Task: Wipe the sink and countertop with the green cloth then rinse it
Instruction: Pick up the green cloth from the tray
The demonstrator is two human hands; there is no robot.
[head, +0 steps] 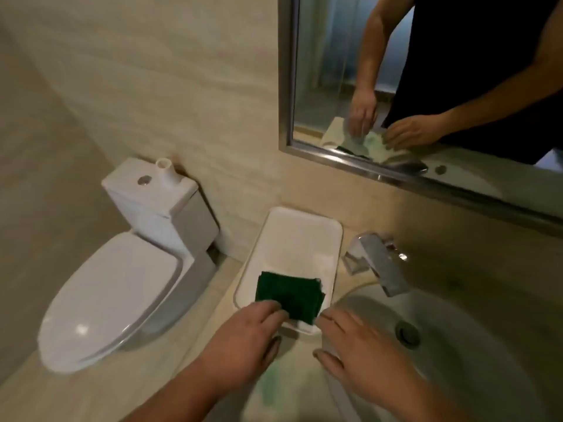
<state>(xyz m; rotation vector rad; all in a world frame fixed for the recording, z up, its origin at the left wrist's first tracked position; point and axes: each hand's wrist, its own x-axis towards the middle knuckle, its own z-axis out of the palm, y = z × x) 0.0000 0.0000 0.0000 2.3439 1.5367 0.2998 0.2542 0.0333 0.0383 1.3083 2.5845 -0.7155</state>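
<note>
From the head camera, the view looks down on a pale stone countertop (179,363) with a round white sink (457,370) set in it on the right. The sink's drain (407,334) shows in the bowl, and a chrome tap (376,263) stands behind it, its spout reaching over the rim.

Left of the tap, a white tray (297,236) lies on the counter. The green cloth (289,295) lies folded in the near end of this tray, its near edge reaching over the tray's rim.

The left hand (243,339) reaches forward with fairly straight fingers, and its fingertips rest on the near edge of the cloth. Its thumb hangs apart below, so nothing is gripped. The right hand (359,345) is spread and relaxed just beside the tray's near right corner, above the sink's left rim. It holds nothing and is apart from the cloth.

Under the wrists a pale, green-tinged patch (271,388) lies on the counter, too blurred to tell what it is.

A white toilet (118,290) with its lid closed stands to the left, beyond the counter's edge. A small white cup-like object (167,172) stands on its tank (158,196).

A metal-framed mirror (335,71) on the wall reflects the person's two arms, dark shirt and both hands.
</note>
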